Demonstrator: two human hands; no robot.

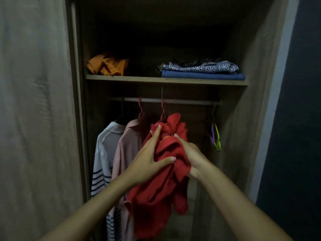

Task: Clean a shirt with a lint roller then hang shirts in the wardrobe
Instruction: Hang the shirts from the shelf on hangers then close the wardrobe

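Note:
A bunched red shirt [161,188] hangs in front of me inside the open wardrobe, its collar on a red hanger [163,112] hooked over the rail [182,101]. My left hand [149,159] grips the shirt's left side, with the thumb pressed into the cloth and the index finger pointing up toward the collar. My right hand [191,157] grips the bunched cloth on the right side. Left of it hang a pink shirt [126,150] and a white shirt with dark stripes [104,153].
Spare green and purple hangers [215,136] hang at the rail's right end. The shelf [142,79] above carries an orange garment [107,65] and folded blue and patterned cloths [201,71]. A wardrobe door [34,119] stands at the left, the side panel [251,101] at the right.

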